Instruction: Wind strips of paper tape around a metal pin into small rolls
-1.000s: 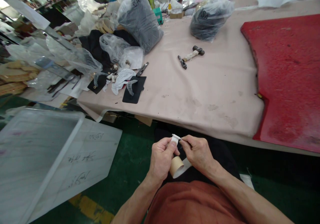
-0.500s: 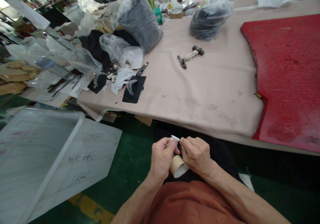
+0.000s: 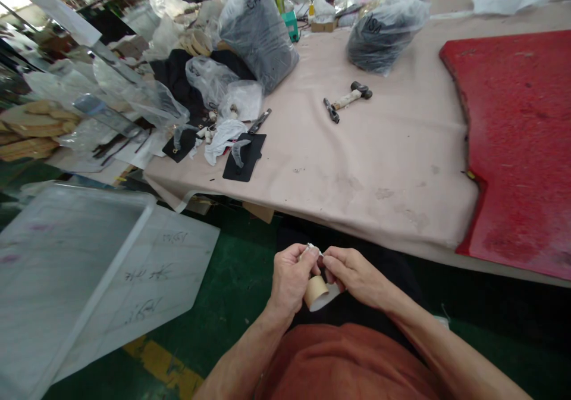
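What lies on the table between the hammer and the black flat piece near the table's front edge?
In the head view, the stretch between the hammer and the black flat piece is bare table cloth, with only faint stains.

tape roll [image 3: 317,291] (half-hidden); tape end tiny

Take the table [image 3: 379,168] as your landmark. Your left hand [image 3: 289,275] and right hand [image 3: 357,275] meet just below its near edge, holding the tape roll [image 3: 317,291] between them. On the table, the hammer [image 3: 352,95] lies toward the middle, with one filled bag [image 3: 383,31] behind it and another bag [image 3: 261,37] at the far left. The mat [image 3: 521,144] covers the table's right end. The flat cut piece [image 3: 245,157] lies near the left front corner. The tray [image 3: 66,257] sits on the floor, left of the table.
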A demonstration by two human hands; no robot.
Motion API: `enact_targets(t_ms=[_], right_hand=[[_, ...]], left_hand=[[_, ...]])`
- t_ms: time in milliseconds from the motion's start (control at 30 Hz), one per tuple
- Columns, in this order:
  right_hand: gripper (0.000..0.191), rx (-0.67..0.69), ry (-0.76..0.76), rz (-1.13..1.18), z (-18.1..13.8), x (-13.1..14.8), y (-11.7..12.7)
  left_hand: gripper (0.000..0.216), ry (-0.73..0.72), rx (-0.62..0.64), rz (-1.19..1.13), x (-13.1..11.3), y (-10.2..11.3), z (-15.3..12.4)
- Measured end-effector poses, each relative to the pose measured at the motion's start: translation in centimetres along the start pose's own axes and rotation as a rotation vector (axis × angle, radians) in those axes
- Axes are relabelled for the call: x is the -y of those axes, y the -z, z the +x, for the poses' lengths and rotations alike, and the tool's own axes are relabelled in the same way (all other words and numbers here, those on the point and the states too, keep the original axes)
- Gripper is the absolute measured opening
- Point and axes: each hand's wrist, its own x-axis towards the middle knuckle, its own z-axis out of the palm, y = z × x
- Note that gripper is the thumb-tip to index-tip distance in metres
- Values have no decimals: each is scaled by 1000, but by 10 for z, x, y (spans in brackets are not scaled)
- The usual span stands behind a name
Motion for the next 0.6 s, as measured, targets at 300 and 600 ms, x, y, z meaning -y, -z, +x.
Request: enact_targets(t_ms=[300,600], right_hand=[[47,-53,-167,443,5,-5,-3],[34,-331,-100,168,2,-1,-17]], left_hand=[[34,69,120,70,-1,9,2],[32,32,194,102,-5,14,4]])
